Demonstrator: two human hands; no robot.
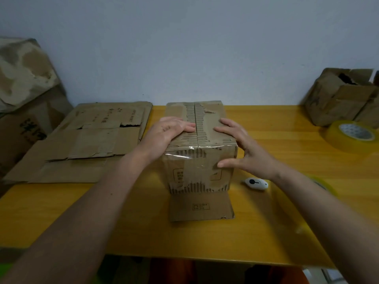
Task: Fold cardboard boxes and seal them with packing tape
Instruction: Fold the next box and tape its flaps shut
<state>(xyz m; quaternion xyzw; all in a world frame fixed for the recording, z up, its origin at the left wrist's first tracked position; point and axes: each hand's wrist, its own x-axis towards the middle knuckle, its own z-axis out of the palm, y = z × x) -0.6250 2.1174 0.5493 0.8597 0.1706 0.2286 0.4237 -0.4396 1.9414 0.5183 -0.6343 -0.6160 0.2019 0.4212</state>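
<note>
A worn brown cardboard box (200,160) stands in the middle of the yellow table (266,140), its two top flaps meeting along a centre seam. Clear tape shows over its near top edge and front face, and one bottom flap lies flat toward me. My left hand (170,130) presses flat on the left top flap, fingers reaching the seam. My right hand (244,148) rests spread over the box's right top corner, thumb against the front face. A roll of clear packing tape (352,138) lies at the far right. Another roll (320,185) is partly hidden behind my right forearm.
A stack of flattened cardboard boxes (88,140) covers the table's left side. A small white cutter (257,183) lies right of the box. Crumpled cardboard boxes (344,97) sit at the back right, and more cardboard (24,89) leans at the far left.
</note>
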